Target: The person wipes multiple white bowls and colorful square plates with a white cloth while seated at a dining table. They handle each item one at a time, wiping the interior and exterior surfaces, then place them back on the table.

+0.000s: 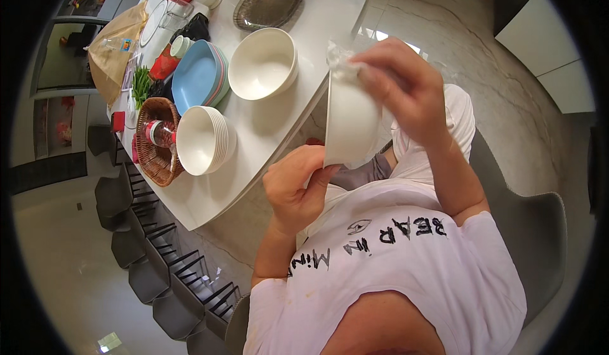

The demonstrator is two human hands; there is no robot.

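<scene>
We hold a white bowl (353, 123) just off the right edge of the white table (254, 149), above our lap, tipped on its side so that its mouth seems to face left. Our left hand (295, 187) grasps its near end, with the thumb and fingers pinching the rim. Our right hand (406, 88) is at the bowl's far end, fingers bent and closed on a crumpled white wipe (343, 61) that is pressed to the bowl there; both are somewhat blurred. To our left on the table, a wide white bowl (263, 63) stands upright, with a dark oval tray (269, 3) beyond it on the far side. Left of that wide bowl, and just beside it, is a stack of dishes with a blue one (192, 79) on top. Nearer to us sits a stack of white bowls (202, 140), and at its left a wicker basket (152, 166) carries a red-capped bottle (160, 133). Grey chairs (146, 276) line up on the near left.
</scene>
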